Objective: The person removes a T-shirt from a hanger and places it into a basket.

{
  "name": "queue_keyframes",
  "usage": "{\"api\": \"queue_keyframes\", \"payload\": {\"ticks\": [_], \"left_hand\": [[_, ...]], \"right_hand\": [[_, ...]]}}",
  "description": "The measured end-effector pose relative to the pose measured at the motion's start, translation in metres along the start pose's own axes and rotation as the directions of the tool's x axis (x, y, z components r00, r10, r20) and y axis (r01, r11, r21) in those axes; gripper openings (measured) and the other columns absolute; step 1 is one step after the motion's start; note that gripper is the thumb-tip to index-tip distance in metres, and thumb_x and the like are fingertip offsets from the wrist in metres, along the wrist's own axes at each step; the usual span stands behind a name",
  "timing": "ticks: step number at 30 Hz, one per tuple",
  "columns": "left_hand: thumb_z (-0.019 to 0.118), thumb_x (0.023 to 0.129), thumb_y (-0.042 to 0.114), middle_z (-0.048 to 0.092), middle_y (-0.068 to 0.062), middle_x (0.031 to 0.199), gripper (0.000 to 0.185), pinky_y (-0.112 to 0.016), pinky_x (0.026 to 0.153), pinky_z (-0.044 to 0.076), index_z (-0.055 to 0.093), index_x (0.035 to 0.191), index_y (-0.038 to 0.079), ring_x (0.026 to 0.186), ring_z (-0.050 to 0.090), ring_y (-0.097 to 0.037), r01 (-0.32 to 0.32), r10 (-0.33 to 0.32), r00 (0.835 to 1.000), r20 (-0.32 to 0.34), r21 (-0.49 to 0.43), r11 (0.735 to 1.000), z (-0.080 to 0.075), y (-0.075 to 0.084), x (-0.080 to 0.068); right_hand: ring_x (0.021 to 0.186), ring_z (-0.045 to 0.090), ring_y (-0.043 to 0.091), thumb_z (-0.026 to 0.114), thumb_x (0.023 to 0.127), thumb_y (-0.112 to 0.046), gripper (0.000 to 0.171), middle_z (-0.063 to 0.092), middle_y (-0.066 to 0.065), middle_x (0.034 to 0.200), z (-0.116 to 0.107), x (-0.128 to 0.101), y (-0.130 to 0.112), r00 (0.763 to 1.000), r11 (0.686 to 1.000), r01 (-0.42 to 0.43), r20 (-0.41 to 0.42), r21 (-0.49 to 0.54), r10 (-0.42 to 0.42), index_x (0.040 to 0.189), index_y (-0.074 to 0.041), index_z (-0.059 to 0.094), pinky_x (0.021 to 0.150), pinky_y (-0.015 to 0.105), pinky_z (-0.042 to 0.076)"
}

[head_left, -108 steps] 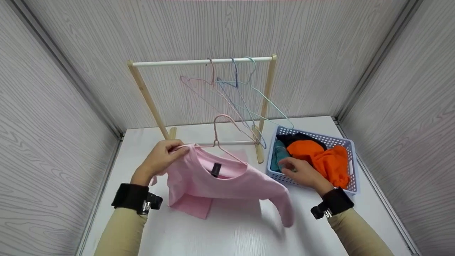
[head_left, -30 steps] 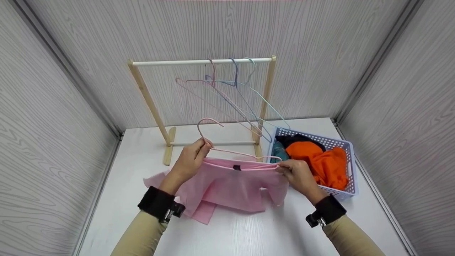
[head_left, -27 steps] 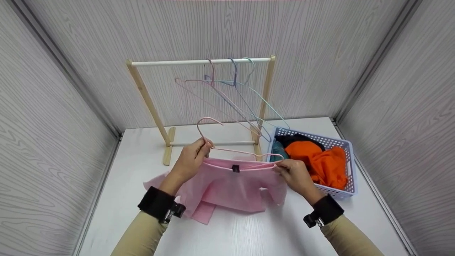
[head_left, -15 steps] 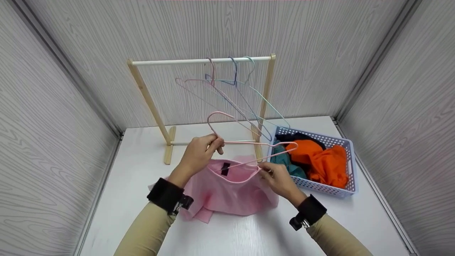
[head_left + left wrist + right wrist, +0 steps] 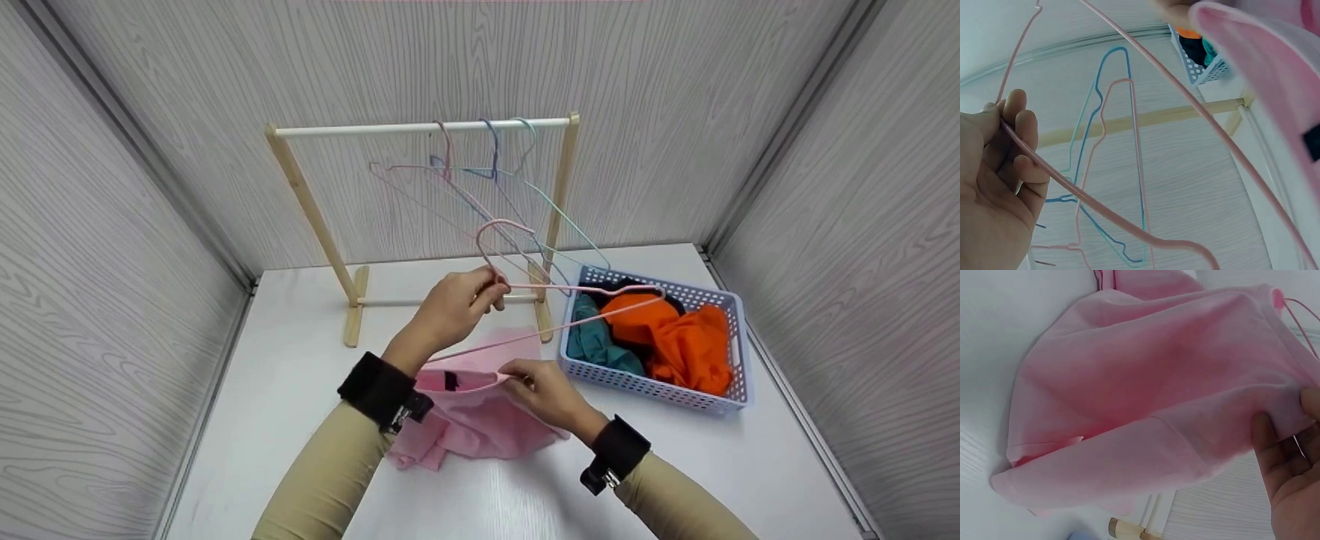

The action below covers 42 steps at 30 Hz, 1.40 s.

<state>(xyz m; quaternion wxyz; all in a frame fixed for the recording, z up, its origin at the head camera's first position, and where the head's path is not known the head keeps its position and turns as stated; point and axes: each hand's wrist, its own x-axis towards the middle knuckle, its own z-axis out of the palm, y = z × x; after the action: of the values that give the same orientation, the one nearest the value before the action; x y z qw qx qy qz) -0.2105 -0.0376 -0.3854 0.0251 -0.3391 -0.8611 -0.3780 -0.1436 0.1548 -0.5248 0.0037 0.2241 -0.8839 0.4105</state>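
Observation:
My left hand [image 5: 457, 304] [image 5: 999, 185] grips a pink wire hanger [image 5: 559, 289] [image 5: 1129, 225] just below its hook, holding it above the table with one end over the basket. My right hand [image 5: 544, 390] [image 5: 1286, 455] pinches the collar edge of a pink shirt [image 5: 472, 420] [image 5: 1145, 416] that lies bunched on the white table [image 5: 300, 390]. The hanger's lower wire runs down to the collar beside my right fingers. A black label [image 5: 451, 380] shows inside the neck opening.
A wooden rack [image 5: 420, 131] stands at the back with three wire hangers [image 5: 487, 172] on its rail. A lavender basket [image 5: 731, 352] at the right holds orange [image 5: 675, 337], teal and dark clothes. Grey panelled walls close in the table on three sides.
The left hand has lifted the hanger up and to the right, mostly out of the shirt. The right hand moved left and nearer with the collar, and the shirt has bunched up on the table.

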Motion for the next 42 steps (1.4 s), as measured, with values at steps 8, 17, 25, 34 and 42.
{"api": "queue_keyframes", "payload": {"ticks": [8, 17, 25, 34, 42], "left_hand": [[0.05, 0.102, 0.031, 0.07, 0.001, 0.08, 0.025, -0.031, 0.066, 0.052, 0.067, 0.099, 0.013, 0.066, 0.064, -0.012, 0.004, -0.004, 1.0, -0.013, 0.046, 0.999, -0.025, -0.002, -0.004], [0.054, 0.1, 0.03, 0.069, 0.0, 0.079, 0.022, -0.029, 0.066, 0.051, 0.068, 0.097, 0.013, 0.067, 0.06, -0.012, 0.131, -0.134, 0.989, 0.066, 0.051, 0.99, -0.071, -0.033, -0.033], [0.052, 0.102, 0.022, 0.069, -0.009, 0.085, 0.022, -0.03, 0.071, 0.052, 0.066, 0.102, 0.006, 0.074, 0.061, -0.016, 0.24, -0.244, 0.958, 0.148, 0.044, 0.97, -0.108, -0.058, -0.06], [0.052, 0.101, 0.02, 0.072, -0.017, 0.094, 0.027, -0.021, 0.054, 0.051, 0.065, 0.107, -0.003, 0.065, 0.065, -0.01, 0.434, -0.434, 0.894, 0.111, 0.023, 0.901, -0.11, -0.08, -0.07], [0.052, 0.101, 0.025, 0.072, -0.017, 0.108, 0.039, -0.018, 0.054, 0.054, 0.058, 0.13, -0.001, 0.066, 0.068, -0.005, 0.555, -0.586, 0.808, -0.056, -0.263, 0.789, -0.084, -0.081, -0.051]], "right_hand": [[0.082, 0.063, 0.01, 0.065, 0.094, -0.018, 0.019, 0.073, -0.001, 0.101, 0.005, -0.007, 0.01, 0.994, 0.997, -0.063, 0.083, -0.036, 0.066, 0.111, -0.014, 0.072, 0.078, 0.025, 0.056], [0.087, 0.064, 0.013, 0.064, 0.092, -0.008, 0.017, 0.072, 0.001, 0.101, -0.007, -0.025, 0.034, 0.99, 0.993, -0.117, 0.072, -0.03, 0.119, 0.107, -0.011, 0.072, 0.074, 0.025, 0.055], [0.091, 0.064, 0.015, 0.062, 0.093, -0.009, 0.018, 0.071, 0.005, 0.107, -0.023, -0.041, 0.052, 0.977, 0.979, -0.204, 0.063, 0.01, 0.203, 0.109, -0.008, 0.07, 0.082, 0.028, 0.056], [0.089, 0.064, 0.014, 0.062, 0.093, -0.01, 0.017, 0.071, -0.001, 0.102, -0.032, -0.057, 0.068, 0.97, 0.97, -0.241, 0.044, 0.025, 0.24, 0.106, -0.014, 0.071, 0.079, 0.025, 0.054], [0.09, 0.066, 0.016, 0.061, 0.094, -0.012, 0.015, 0.072, 0.005, 0.103, -0.031, -0.063, 0.072, 0.971, 0.973, -0.232, 0.071, 0.016, 0.23, 0.105, -0.016, 0.071, 0.081, 0.027, 0.055]]}}
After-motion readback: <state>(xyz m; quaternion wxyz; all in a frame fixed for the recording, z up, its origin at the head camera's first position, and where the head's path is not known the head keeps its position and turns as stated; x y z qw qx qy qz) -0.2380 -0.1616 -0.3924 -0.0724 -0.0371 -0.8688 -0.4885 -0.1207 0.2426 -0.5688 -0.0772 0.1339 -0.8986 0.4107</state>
